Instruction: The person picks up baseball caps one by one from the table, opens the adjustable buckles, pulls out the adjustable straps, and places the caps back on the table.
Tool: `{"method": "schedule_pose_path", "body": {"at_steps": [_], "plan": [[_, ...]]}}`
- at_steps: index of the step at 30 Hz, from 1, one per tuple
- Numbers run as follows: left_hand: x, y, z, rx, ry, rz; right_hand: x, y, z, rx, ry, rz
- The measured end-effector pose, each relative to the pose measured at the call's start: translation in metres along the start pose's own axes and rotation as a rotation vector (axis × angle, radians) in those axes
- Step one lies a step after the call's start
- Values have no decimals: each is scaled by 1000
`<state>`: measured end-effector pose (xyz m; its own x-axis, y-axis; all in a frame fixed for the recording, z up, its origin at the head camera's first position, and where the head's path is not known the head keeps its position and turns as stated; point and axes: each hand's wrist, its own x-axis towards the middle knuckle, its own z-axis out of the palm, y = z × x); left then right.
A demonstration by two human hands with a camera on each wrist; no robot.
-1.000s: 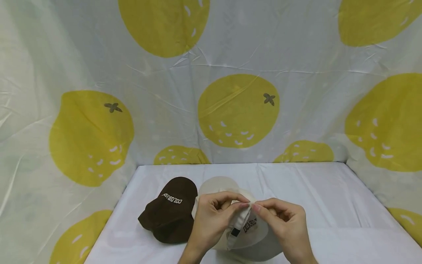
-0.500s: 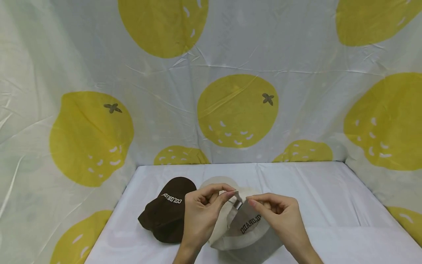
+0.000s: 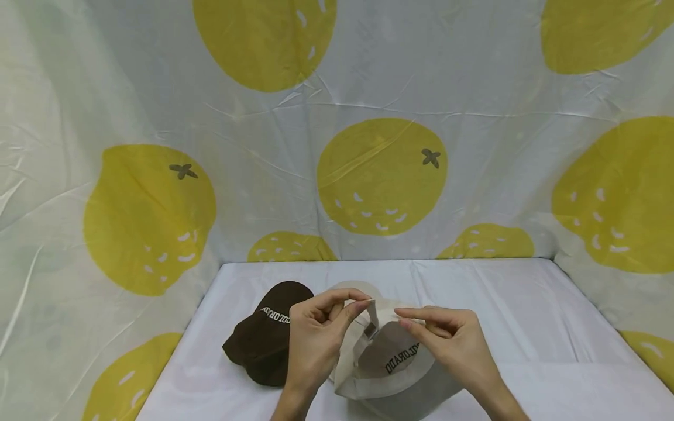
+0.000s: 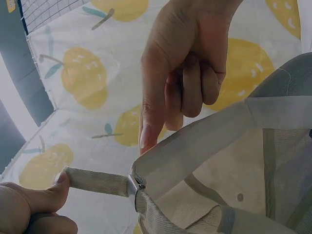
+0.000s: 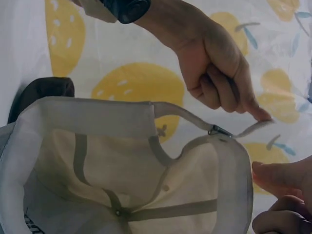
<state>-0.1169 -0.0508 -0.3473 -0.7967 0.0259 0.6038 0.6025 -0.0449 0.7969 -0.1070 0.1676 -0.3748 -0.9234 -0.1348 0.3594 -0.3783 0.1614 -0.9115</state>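
Note:
A cream baseball cap (image 3: 379, 383) with dark COLORADO lettering is held with its open inside showing. My left hand (image 3: 318, 336) pinches the free end of its back strap (image 4: 97, 181) between thumb and index finger. The strap runs through a metal buckle (image 4: 134, 186) beside the cap's back opening. My right hand (image 3: 447, 342) has thumb and index fingertips at the cap's back edge, near the buckle; in the right wrist view a fingertip (image 5: 258, 169) touches the rim. Left of my left hand, a dark brown cap (image 3: 263, 345) with white COLORADO lettering lies on the table, partly hidden.
A pale rounded shape (image 3: 363, 287) shows behind my left hand; I cannot tell whether it is another cap. White cloth covers the table (image 3: 526, 327). A lemon-print curtain (image 3: 489, 175) rises at the back and both sides.
My hands were together at the strap and have moved apart, the left going left with the strap end. The cream cap has turned, showing more of its inside. The brown cap stays put.

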Motion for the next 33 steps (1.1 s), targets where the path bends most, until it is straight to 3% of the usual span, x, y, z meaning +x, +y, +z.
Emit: {"method": "schedule_pose_path", "body": {"at_steps": [4, 10, 15, 20, 25, 33], "plan": [[1, 0, -3, 7, 0, -33, 2, 4, -3, 15, -58, -19], [2, 0, -6, 15, 14, -112, 6, 10, -2, -1, -71, -89], [3, 1, -9, 4, -7, -89, 8, 15, -1, 38, -70, -147], [4, 3, -12, 8, -28, -117, 8, 16, 1, 32, -58, -148], [4, 2, -13, 13, -83, -164, 6, 15, 3, 3, -46, -152], [4, -1, -14, 2, -209, -187, 4, 14, 5, -3, -65, -170]]}}
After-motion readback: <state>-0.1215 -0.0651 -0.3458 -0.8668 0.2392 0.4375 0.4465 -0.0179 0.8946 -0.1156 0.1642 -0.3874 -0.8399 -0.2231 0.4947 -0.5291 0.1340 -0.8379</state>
